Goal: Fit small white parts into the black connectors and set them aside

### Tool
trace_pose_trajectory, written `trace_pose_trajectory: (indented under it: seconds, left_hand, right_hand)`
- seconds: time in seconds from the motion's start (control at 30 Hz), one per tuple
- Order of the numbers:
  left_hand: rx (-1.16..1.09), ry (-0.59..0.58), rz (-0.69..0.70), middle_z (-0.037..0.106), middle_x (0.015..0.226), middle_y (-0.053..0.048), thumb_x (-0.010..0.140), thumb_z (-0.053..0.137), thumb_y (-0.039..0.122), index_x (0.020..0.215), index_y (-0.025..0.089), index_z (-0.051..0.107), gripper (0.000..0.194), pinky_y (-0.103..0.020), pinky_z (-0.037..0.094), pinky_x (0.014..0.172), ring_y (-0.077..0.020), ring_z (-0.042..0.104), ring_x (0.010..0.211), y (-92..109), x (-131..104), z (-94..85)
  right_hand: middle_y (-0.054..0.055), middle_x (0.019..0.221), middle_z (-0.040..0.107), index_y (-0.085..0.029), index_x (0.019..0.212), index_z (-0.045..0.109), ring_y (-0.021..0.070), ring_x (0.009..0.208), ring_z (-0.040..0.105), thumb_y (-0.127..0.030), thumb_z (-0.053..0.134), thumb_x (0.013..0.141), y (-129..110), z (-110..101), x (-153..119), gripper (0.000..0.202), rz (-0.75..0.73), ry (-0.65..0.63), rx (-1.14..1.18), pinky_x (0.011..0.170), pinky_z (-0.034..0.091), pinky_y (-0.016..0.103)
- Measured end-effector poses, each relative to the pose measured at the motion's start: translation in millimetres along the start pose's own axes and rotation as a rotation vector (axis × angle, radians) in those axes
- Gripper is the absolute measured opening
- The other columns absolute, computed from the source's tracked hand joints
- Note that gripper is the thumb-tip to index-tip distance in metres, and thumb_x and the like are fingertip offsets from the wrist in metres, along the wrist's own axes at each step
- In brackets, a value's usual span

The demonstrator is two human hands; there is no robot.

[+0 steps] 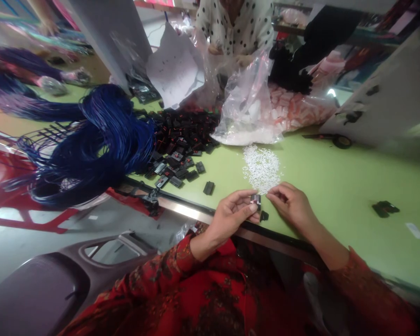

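My left hand (236, 211) is closed around a small black plastic connector housing (255, 199), which shows some white and red on its face. My right hand (291, 204) is at the near edge of a pile of small white plastic pieces (261, 165), thumb and fingertips pinched together. Whatever lies between those fingertips is too small to make out. Just below the left fingertips, another small black piece (264, 216) lies by the table edge. A single black connector housing (208, 188) rests on the green table to the left of my hands.
A heap of black connector housings (182, 135) lies left of the white pieces, beside bundled blue wires (115, 135). Behind stand a clear plastic bag (247, 116) and pale pink parts (294, 109). Black tape (342, 141) lies right. A person in a dotted shirt (234, 28) sits opposite.
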State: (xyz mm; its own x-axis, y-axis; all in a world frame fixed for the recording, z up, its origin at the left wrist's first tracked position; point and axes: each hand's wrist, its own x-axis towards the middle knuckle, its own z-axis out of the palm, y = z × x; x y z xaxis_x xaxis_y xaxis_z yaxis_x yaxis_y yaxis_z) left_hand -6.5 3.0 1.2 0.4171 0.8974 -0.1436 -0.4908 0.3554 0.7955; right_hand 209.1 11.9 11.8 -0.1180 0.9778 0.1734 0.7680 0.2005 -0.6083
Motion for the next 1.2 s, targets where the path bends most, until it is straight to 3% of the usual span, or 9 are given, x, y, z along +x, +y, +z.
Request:
trace_pose_trajectory:
  seconds: [0.17,0.37,0.6,0.83,1.0,1.2]
  left_hand:
    - [-0.026,-0.026,0.002,0.07,0.087,-0.001,0.081,0.085,0.028,0.118,0.015,0.071,0.041,-0.023,0.062,0.068,-0.0108,0.072,0.07,1.5,-0.5,-1.3]
    - [-0.044,-0.02,-0.032,0.069,0.088,-0.001,0.081,0.085,0.029,0.119,0.016,0.071,0.042,-0.025,0.062,0.068,-0.0114,0.072,0.07,0.8,-0.6,-1.8]
    - [-0.044,0.025,-0.004,0.069,0.082,0.0,0.08,0.085,0.029,0.117,0.015,0.072,0.041,-0.025,0.063,0.067,-0.0115,0.071,0.069,8.0,1.4,-4.1]
    - [0.006,0.19,0.195,0.07,0.083,0.001,0.08,0.085,0.03,0.118,0.017,0.07,0.043,-0.019,0.06,0.063,-0.0089,0.07,0.066,31.1,12.1,-24.0]
    - [-0.01,0.18,0.151,0.069,0.083,0.001,0.078,0.087,0.03,0.117,0.016,0.071,0.044,-0.022,0.061,0.066,-0.0096,0.07,0.066,28.6,8.8,-24.6]
    - [-0.008,0.119,0.097,0.068,0.082,0.001,0.079,0.085,0.029,0.115,0.016,0.072,0.04,-0.023,0.061,0.065,-0.011,0.07,0.068,23.0,4.4,-24.4]
  right_hand:
    - [0.002,0.081,0.063,-0.022,0.082,0.063,0.0168,0.068,0.056,-0.028,0.059,0.096,-6.9,4.1,-2.7,0.016,-0.013,0.03,-0.078,0.063,0.042,0.031]
    - [0.004,0.084,0.066,-0.023,0.089,0.062,0.0191,0.074,0.06,-0.035,0.055,0.1,-19.2,-0.8,-10.0,0.018,0.014,0.093,0.144,0.071,0.048,0.033]
    - [0.008,0.097,0.072,-0.022,0.098,0.069,0.0233,0.089,0.067,-0.038,0.052,0.102,-3.7,-9.7,-14.5,0.024,0.097,0.008,0.138,0.084,0.052,0.04]
    - [0.006,0.093,0.071,-0.022,0.093,0.071,0.0198,0.081,0.067,-0.031,0.062,0.096,-31.3,-2.8,-7.2,0.013,0.037,-0.114,0.229,0.075,0.054,0.036]
    - [0.004,0.089,0.068,-0.022,0.09,0.07,0.0176,0.079,0.063,-0.022,0.062,0.094,-42.5,14.0,0.4,0.01,-0.068,-0.229,0.168,0.073,0.05,0.034]
    - [0.004,0.089,0.066,-0.023,0.089,0.066,0.0193,0.081,0.062,-0.022,0.055,0.097,-43.2,20.0,1.0,0.014,-0.132,-0.28,0.004,0.074,0.048,0.034]
